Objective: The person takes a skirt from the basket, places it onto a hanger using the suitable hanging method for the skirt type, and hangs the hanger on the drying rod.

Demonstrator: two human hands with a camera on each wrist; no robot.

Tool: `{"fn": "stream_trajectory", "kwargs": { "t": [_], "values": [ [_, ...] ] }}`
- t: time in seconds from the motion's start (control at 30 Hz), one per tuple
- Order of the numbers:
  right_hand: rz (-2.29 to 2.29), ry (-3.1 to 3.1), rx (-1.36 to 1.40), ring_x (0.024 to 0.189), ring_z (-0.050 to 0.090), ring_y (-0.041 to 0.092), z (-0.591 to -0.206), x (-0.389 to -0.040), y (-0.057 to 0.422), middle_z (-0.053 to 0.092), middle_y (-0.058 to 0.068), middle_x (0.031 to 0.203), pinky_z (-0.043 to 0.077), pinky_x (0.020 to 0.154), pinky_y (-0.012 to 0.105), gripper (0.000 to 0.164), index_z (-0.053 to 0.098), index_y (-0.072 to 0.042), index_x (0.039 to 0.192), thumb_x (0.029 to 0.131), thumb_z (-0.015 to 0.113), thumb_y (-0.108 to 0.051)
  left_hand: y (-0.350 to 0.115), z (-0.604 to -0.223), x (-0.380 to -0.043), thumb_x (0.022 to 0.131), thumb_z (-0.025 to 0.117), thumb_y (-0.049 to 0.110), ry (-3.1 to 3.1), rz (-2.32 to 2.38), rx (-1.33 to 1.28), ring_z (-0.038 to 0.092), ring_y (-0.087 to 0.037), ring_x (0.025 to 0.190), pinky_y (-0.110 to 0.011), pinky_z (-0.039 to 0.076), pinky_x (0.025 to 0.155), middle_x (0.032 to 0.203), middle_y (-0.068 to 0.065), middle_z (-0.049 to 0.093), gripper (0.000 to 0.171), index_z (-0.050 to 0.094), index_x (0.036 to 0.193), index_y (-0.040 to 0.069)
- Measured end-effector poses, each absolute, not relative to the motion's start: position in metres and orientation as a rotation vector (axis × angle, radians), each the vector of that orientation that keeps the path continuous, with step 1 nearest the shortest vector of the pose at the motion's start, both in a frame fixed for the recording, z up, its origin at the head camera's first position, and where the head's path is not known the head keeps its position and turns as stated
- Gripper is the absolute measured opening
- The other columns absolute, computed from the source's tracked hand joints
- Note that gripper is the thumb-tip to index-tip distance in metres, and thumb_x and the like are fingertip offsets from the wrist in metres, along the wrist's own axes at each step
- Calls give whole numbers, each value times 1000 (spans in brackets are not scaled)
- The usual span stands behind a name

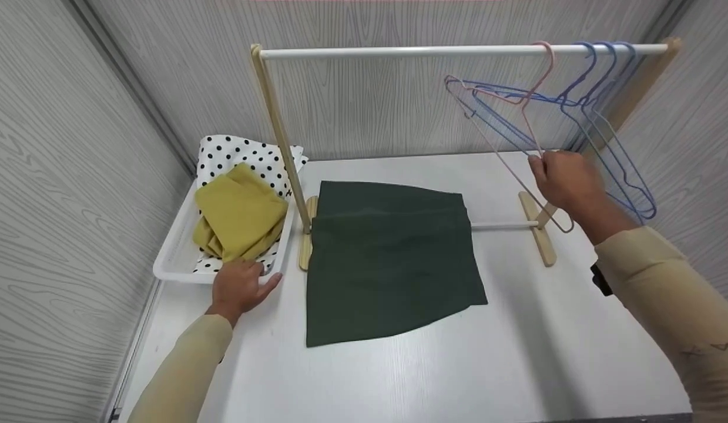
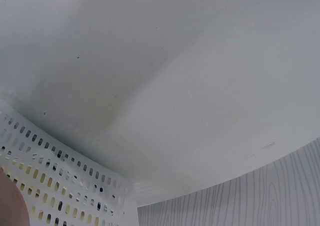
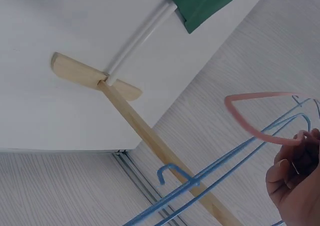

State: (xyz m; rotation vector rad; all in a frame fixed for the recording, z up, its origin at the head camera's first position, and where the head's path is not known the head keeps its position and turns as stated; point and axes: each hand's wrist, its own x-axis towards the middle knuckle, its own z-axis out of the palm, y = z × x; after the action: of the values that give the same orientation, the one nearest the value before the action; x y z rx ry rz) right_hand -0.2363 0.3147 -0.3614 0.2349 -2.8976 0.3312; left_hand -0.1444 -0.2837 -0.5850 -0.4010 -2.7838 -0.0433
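Note:
My right hand [image 1: 566, 176] grips a pink clothes hanger [image 1: 534, 114] by its side, with the hook still over the rack's rod; the right wrist view shows the fingers curled round the pink wire [image 3: 245, 126]. At the left, my left hand [image 1: 239, 288] holds the front rim of a white plastic basket [image 1: 175, 276], its fingers over the edge. Inside the basket lie a folded mustard-yellow cloth [image 1: 240, 205] and a white cloth with black dots [image 1: 217, 155]. Between the hands, a dark green cloth [image 1: 393, 264] lies flat on the table.
A clothes rack with a white rod [image 1: 399, 53] and wooden posts [image 1: 275, 123] stands over the back of the table [image 1: 458, 364]. Several blue hangers [image 1: 587, 100] hang at its right end, close behind the right hand. Grey wood-patterned panels [image 1: 364, 111] enclose the back and sides.

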Motion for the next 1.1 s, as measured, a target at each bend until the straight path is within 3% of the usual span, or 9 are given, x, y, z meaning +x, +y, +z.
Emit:
{"fn": "stream_trajectory", "kwargs": {
  "t": [0.13,0.33,0.47,0.9,1.1],
  "values": [
    [394,-2781,283,68,48,32,-364,-234,311,49,14,70,33,59,44,51,48,-6,72,107,34,-39,-283,-586,-145,91,58,56,-2780,-37,-401,51,-29,62,-42,44,59,65,-11,58,54,67,75,4],
    [385,-2506,431,72,50,39,-373,-235,306,53,22,74,39,67,53,39,52,2,73,104,47,-21,-282,-584,-144,91,57,57,-2784,-47,-406,52,-30,63,-43,45,60,66,-11,59,55,67,76,4],
    [356,-2424,470,78,51,40,-372,-235,302,55,22,79,40,72,54,35,54,4,74,101,50,-18,-282,-584,-144,92,56,57,-2787,-50,-407,52,-30,62,-43,44,60,65,-11,59,55,67,77,5],
    [369,-2275,587,72,49,36,-369,-231,290,55,20,75,33,67,47,34,57,3,72,99,51,-16,-282,-584,-142,90,58,56,-2777,-84,-387,53,-30,64,-44,45,61,67,-11,60,54,67,77,5],
    [414,-2157,623,65,45,34,-377,-231,288,50,17,68,29,65,47,33,54,2,64,93,54,-14,-283,-585,-144,90,57,57,-2759,-53,-401,52,-29,61,-43,44,59,65,-11,59,54,67,77,5]
  ]
}}
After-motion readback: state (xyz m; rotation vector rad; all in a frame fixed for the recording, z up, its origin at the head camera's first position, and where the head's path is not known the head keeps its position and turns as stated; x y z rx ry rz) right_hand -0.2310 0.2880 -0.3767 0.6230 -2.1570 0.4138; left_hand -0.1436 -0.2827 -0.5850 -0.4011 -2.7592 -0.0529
